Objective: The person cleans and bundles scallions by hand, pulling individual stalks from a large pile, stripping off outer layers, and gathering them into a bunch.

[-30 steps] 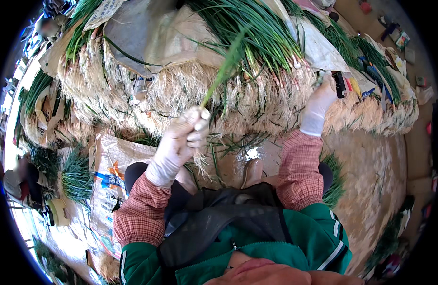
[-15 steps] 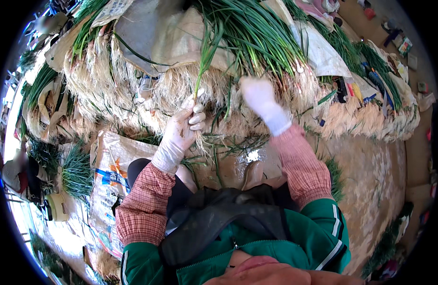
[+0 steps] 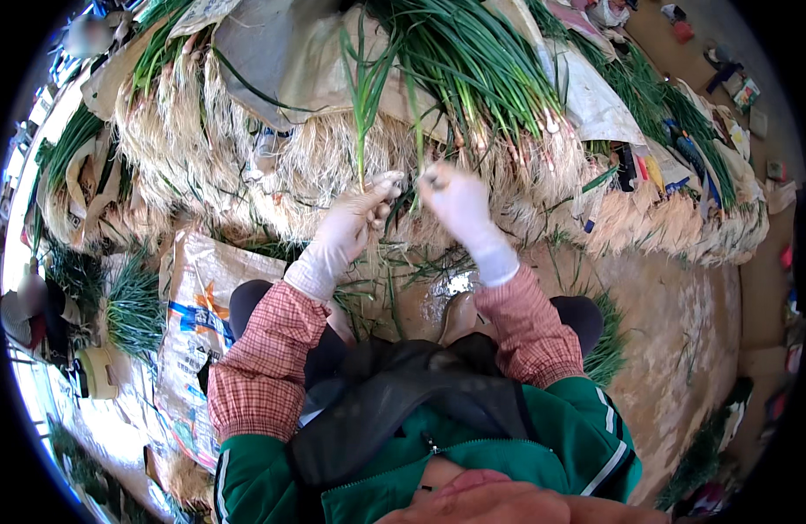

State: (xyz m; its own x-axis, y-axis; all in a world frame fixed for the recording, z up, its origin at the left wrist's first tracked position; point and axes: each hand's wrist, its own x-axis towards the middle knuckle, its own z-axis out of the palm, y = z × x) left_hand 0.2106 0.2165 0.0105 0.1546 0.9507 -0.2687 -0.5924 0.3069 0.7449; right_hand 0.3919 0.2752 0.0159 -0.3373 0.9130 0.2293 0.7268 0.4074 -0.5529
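Holding scallion (image 3: 361, 148) upright left of scallion heap (image 3: 481, 65), left hand (image 3: 343, 229) clamped near its roots; right hand (image 3: 456, 203), heap's near side, fingers curled, cannot tell whether gripping leaf (image 3: 415, 113).

Smooth, faintly glossy green leaves (image 3: 481, 65) top rough, stringy pale roots (image 3: 320, 175). Thin white gloves (image 3: 462, 214) look matt, checked sleeves (image 3: 267, 367) are gathered cloth. A crinkled woven-plastic sack (image 3: 180, 375) lies toward the left edge of the brown floor (image 3: 674, 323), which shines wet in patches.
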